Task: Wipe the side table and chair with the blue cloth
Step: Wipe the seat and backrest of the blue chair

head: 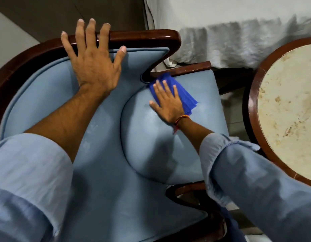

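Seen from above: chair [102, 154] with pale blue upholstery and dark wooden frame, taken here as landmark. On its seat cushion, near the far edge and just beside the wooden armrest [191, 68], blue cloth [183, 95] lying flat, folded into a rough rectangle, long axis running diagonally from the notch where backrest meets armrest toward the seat's outer side. Pressed flat on the cloth, right hand [167, 103], palm down, fingers spread wide and pointing toward the armrest, gripping nothing, only pinning the cloth to the seat; red thread band [180, 119] at the wrist. On the upper backrest, left hand [93, 63], splayed wide, palm flat against the upholstery, fingertips [90, 21] reaching over the wooden top rail. Light blue sleeves rolled at both forearms. Right of the chair, apart from it, round worktop [289, 109] with cream marbled top and brown wooden rim. Beyond the chair, white draped fabric [229, 41].
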`<state>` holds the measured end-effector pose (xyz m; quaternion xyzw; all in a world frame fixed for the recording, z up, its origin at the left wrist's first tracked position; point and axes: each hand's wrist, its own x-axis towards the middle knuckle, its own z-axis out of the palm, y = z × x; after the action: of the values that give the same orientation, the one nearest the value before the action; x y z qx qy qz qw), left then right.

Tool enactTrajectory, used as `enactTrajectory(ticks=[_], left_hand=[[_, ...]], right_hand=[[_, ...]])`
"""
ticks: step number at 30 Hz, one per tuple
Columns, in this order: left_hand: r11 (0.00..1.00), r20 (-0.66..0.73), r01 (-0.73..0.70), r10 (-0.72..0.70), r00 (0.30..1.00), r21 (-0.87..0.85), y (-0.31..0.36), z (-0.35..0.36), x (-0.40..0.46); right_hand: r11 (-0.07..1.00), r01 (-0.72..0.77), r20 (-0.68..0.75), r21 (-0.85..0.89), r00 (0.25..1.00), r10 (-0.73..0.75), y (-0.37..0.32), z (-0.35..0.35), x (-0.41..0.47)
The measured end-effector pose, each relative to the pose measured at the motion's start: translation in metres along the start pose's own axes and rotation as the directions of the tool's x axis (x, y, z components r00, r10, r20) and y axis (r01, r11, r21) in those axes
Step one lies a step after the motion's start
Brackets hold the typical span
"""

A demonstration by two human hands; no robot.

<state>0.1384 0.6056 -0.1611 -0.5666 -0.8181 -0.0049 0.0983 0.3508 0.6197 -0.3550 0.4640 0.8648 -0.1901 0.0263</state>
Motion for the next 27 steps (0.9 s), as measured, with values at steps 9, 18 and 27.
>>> enactTrajectory(ticks=[9,18,27], left_hand=[[0.959,0.058,-0.281,0.282,0.958,-0.021,-0.045,-0.014,0.002],[0.960,0.285,-0.277,0.279,0.917,-0.051,-0.219,-0.069,-0.110],[0.989,0.258,-0.112,0.133,0.957,-0.094,-0.215,-0.069,-0.134]], right_hand=[[0.896,0.431,0.181,-0.104,0.895,-0.409,-0.036,0.033,-0.107],[0.994,0.100,0.035,0.034,0.994,-0.101,-0.025,0.028,-0.100],[0.129,-0.203,0.156,0.971,0.940,0.303,-0.195,-0.011,-0.050]])
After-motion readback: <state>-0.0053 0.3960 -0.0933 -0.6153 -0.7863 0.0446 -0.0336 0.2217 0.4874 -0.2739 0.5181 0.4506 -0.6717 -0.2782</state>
